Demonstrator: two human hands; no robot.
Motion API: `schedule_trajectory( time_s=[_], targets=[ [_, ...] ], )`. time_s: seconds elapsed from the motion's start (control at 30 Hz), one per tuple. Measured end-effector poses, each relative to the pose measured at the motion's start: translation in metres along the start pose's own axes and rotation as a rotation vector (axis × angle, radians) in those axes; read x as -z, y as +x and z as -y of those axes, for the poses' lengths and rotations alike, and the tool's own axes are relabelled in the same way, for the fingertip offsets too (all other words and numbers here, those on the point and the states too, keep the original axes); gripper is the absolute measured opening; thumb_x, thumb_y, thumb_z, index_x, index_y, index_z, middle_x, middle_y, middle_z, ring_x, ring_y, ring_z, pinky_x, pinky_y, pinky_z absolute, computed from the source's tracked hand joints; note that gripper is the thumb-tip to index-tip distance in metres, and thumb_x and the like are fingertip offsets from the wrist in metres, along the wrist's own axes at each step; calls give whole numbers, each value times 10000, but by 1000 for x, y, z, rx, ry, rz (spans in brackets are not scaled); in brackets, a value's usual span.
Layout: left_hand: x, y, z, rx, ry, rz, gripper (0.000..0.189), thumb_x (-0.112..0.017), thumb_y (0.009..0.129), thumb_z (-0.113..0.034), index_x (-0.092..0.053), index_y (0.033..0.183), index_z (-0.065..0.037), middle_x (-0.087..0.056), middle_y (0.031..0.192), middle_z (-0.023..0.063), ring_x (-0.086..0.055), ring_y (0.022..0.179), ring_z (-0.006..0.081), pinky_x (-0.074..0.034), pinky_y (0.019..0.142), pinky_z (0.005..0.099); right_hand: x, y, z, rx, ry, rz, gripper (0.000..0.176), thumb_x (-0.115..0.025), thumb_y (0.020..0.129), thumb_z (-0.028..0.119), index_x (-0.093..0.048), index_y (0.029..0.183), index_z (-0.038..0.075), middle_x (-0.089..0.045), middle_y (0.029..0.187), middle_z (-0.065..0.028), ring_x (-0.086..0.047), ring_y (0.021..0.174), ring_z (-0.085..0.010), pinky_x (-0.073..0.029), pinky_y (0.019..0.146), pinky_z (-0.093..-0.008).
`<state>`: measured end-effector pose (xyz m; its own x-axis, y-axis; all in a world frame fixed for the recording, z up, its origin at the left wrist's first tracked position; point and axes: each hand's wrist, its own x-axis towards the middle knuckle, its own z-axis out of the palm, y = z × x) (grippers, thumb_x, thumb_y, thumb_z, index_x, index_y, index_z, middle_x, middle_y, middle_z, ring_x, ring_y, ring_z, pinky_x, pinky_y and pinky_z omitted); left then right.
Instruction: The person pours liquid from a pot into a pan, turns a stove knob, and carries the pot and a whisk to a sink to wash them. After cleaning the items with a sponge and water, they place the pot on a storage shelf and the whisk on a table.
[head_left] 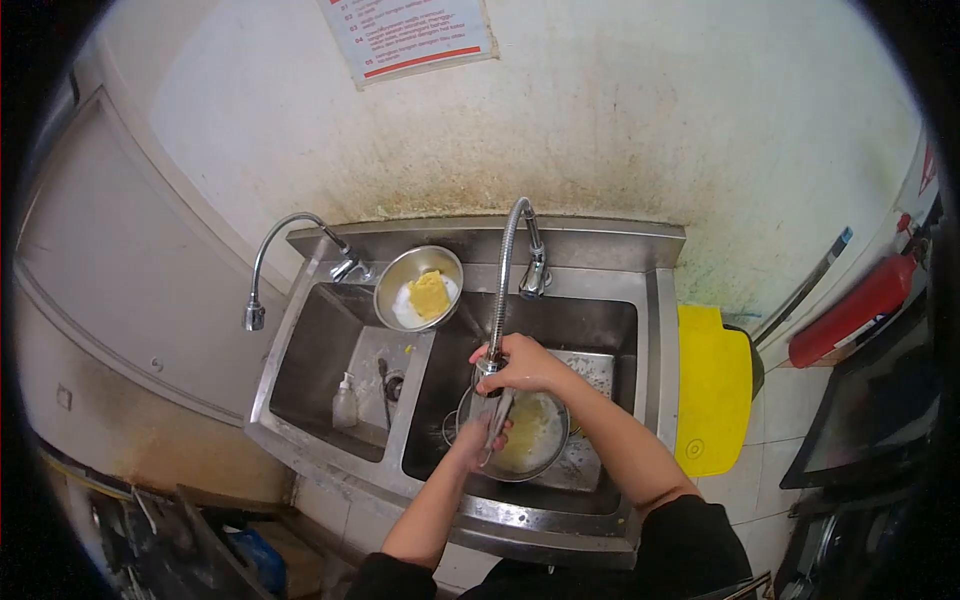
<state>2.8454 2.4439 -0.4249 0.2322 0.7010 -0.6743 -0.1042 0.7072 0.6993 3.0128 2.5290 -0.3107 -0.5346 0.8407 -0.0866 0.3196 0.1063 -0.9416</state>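
My right hand (525,364) is closed around the spray head (490,367) of the flexible faucet (505,265), over the right sink basin. Just below it, my left hand (480,440) grips a long, shiny metal utensil (497,425) under the faucet's outlet; its exact kind is hard to make out. Beneath both hands sits a round metal pot (562,440) holding cloudy, yellowish, foamy water. A steel bowl (392,277) with a yellow sponge (430,296) and white suds rests at the back, on the divider between the basins.
In the left basin (315,345) stands a pump bottle (345,402) beside a drain. A second flexible faucet (255,314) bends out over the left edge. To the right are a yellow board (712,395) and a red fire extinguisher (850,310).
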Motion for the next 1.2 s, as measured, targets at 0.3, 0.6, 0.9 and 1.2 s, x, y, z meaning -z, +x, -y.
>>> schedule_trajectory(
  time_s=[0.3, 0.6, 0.9, 1.2],
  targets=[
    [-10, 19, -8, 73, -520, 237, 369, -399, 926, -379, -476, 1098, -62, -506, 812, 5, -452, 618, 83, -400, 493, 177, 10, -4, -13, -76, -26, -23, 482, -779, 556, 203, -648, 1013, 125, -619, 770, -52, -590, 724, -157, -480, 709, -300],
    [13, -13, 10, 265, -494, 153, 414, -376, 923, -436, -441, 1108, -72, -496, 815, 33, -436, 590, 88, -341, 366, 162, 14, -3, -12, -5, -108, 0, 494, -763, 530, 194, -640, 997, 90, -658, 839, -119, -643, 773, -229, -497, 727, -325],
    [31, -15, 26, 184, -544, 277, 434, -395, 929, -393, -479, 1195, -60, -524, 770, 4, -462, 484, 57, -412, 402, 167, 2, -6, -2, 11, 72, 52, 466, -772, 546, 197, -643, 980, 84, -647, 818, -58, -608, 764, -180, -474, 732, -297],
    [4, -43, -7, 213, -492, 317, 402, -460, 904, -242, -440, 1259, -54, -509, 746, -5, -488, 595, 103, -465, 530, 247, 1, 16, -32, -138, -236, -226, 450, -760, 559, 170, -642, 984, 78, -627, 741, -80, -611, 704, -178, -480, 685, -293]
  ],
)
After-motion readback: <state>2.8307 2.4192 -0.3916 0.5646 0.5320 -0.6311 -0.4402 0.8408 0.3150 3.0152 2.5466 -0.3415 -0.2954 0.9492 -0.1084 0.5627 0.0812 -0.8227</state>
